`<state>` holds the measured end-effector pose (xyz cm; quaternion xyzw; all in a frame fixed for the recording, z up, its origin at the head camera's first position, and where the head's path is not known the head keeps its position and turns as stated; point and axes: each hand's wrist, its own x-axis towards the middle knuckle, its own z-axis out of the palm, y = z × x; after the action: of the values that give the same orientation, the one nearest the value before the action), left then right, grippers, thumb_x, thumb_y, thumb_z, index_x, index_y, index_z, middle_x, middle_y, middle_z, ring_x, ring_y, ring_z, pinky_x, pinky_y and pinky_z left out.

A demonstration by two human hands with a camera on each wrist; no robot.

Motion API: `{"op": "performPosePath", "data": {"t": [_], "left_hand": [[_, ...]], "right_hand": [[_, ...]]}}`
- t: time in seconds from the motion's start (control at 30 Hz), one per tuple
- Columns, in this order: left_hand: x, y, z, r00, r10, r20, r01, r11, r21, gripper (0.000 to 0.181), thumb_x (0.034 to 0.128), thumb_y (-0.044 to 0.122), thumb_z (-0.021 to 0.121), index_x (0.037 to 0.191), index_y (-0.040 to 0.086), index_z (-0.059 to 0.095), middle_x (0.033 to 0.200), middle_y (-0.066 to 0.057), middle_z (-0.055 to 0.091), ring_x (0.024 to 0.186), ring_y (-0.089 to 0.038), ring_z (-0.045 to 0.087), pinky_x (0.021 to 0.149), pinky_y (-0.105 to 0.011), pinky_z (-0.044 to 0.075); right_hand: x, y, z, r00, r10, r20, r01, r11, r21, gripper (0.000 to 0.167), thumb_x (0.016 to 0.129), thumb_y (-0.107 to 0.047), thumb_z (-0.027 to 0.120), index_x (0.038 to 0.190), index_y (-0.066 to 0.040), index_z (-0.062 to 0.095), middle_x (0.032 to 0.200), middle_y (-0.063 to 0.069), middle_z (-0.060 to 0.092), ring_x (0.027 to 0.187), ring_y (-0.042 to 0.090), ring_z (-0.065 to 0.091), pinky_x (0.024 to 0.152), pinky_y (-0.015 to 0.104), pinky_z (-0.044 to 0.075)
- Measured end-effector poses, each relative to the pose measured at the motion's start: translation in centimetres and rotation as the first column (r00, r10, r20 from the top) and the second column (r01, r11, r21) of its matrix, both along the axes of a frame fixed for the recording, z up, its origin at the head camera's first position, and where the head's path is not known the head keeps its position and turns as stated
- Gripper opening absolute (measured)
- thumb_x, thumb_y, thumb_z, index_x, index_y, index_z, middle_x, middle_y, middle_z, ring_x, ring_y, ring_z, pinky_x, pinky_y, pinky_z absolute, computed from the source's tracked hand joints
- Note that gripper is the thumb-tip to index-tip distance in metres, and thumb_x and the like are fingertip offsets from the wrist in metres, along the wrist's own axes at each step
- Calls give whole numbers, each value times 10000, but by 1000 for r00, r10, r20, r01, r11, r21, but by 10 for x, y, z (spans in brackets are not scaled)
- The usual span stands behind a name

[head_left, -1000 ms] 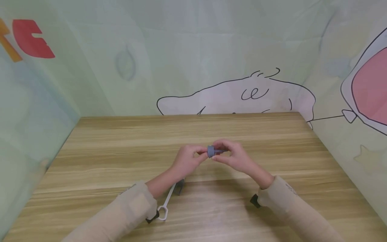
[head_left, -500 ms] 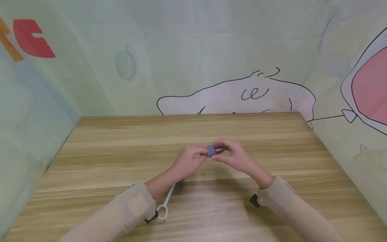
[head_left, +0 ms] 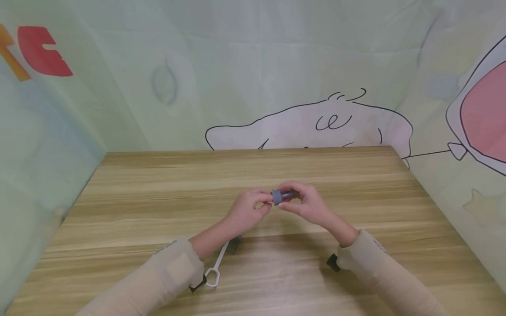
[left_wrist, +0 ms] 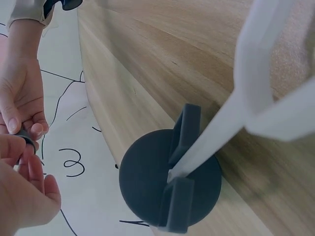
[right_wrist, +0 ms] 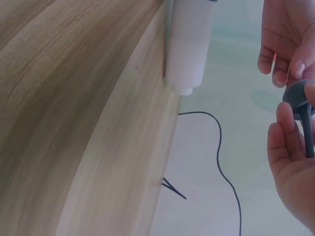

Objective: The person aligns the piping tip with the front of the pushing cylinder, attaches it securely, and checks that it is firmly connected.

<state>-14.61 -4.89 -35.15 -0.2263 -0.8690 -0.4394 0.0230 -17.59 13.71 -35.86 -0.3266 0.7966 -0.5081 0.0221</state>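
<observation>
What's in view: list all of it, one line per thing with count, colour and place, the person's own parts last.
Stemmed knob: 1, grey, between the two hands
Pronged disc: 1, dark grey, near the left wrist
Looped rod: 1, white, reaching in between the disc's prongs
Cylindrical thing: 1, white, cut off atop the right wrist view; identity unclear
Table: 1, brown wood grain, below the hands
Printed backdrop: at least 1, pale green, around the table
Wrist pieces: 2, black, one per cuff
Sleeves: 2, beige, on the forearms
Left hand: 1, bare, at the knob's broad end
Right hand: 1, bare, at its stemmed side
</observation>
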Motion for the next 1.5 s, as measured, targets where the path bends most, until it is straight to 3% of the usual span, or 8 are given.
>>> {"op": "performPosePath", "data": {"t": [0.2,0.4,0.67,0.93,1.13,1.5], "left_hand": [[1,0,0,1000,5,-5,-5,1000,3,184,808,37,576,961,36,678,1027,-80,633,866,-165,596,688,-283,497],[-1,-6,-1,1000,11,6,-11,1000,-16,197,810,60,578,985,69,668,1041,-51,630,887,-176,584,741,-340,486],[-10,-25,-4,1000,16,14,-14,992,-125,252,819,132,586,1066,115,635,1086,-27,612,945,-206,566,796,-368,461],[-17,-46,-10,1000,-3,19,7,972,-235,411,802,239,619,1179,87,557,1185,-94,558,1121,-259,494,933,-418,386],[-21,-59,-20,998,-13,55,29,957,-289,536,768,253,659,1239,55,495,1225,-148,515,1142,-306,465,940,-447,372],[-23,-69,-32,985,45,168,12,947,-322,764,739,315,683,1340,6,327,1353,-200,379,1246,-363,342,1016,-479,273]], "right_hand": [[0,2,1,1000,10,0,-10,1000,-8,294,772,-29,644,1046,39,562,965,151,626,816,124,581,736,262,500],[0,7,1,1000,-14,19,14,1000,2,302,771,-34,647,1051,37,560,975,155,624,822,145,588,752,315,501],[-1,16,-2,999,-49,20,49,998,27,327,769,-46,653,1070,35,557,995,164,611,820,181,577,752,300,498],[-1,21,-2,998,-60,15,59,998,37,319,763,-43,658,1060,25,565,998,161,608,822,163,569,749,307,497],[-2,24,-5,999,-49,11,49,998,33,308,764,-44,658,1050,26,569,995,161,611,821,163,571,740,291,499],[-2,27,-5,997,-81,11,80,995,61,302,760,-64,667,1041,4,580,946,132,631,805,140,570,740,262,485]]}}
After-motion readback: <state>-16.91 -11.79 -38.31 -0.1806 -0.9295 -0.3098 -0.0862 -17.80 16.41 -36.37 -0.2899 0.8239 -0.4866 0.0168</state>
